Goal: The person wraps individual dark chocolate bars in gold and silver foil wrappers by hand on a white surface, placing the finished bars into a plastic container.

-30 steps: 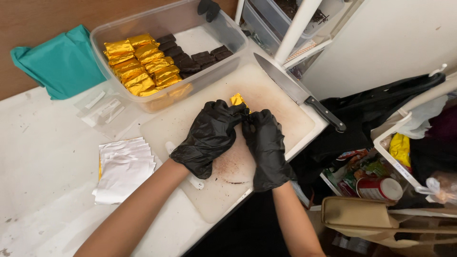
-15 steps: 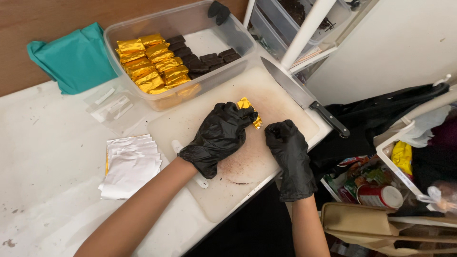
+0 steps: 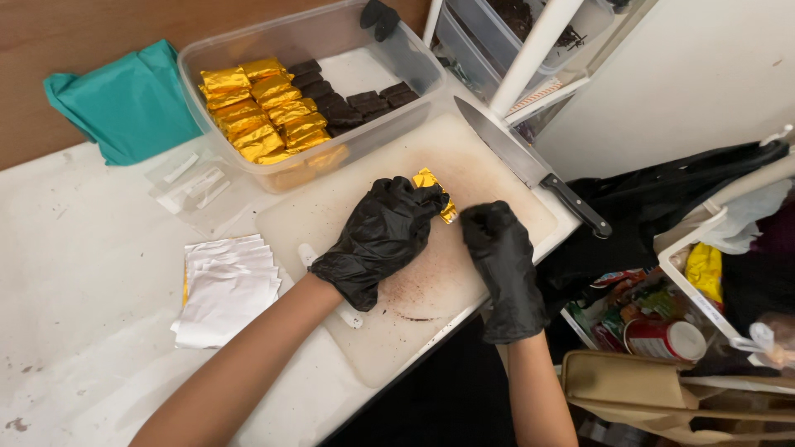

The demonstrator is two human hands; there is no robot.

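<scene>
Both hands wear black gloves over a white cutting board (image 3: 464,161). My left hand (image 3: 383,236) is closed over a small piece wrapped in gold foil (image 3: 432,184), which pokes out past the fingertips. My right hand (image 3: 499,257) rests on the board just right of it, fingers curled, its tips close to the foil; I cannot tell if they touch. Behind the board stands a clear plastic tub (image 3: 331,37) holding rows of gold-wrapped pieces (image 3: 252,108) and bare dark brown squares (image 3: 344,99).
A large kitchen knife (image 3: 530,170) lies along the board's right edge. A stack of foil sheets (image 3: 225,285) sits left of the board, beside clear plastic bags (image 3: 190,186) and a teal cloth (image 3: 124,103). Baskets and containers of goods (image 3: 662,323) crowd the lower right.
My hands, pressed together on the foil piece a second ago, have come apart. The right hand slid off to the right while the left kept hold of the piece.
</scene>
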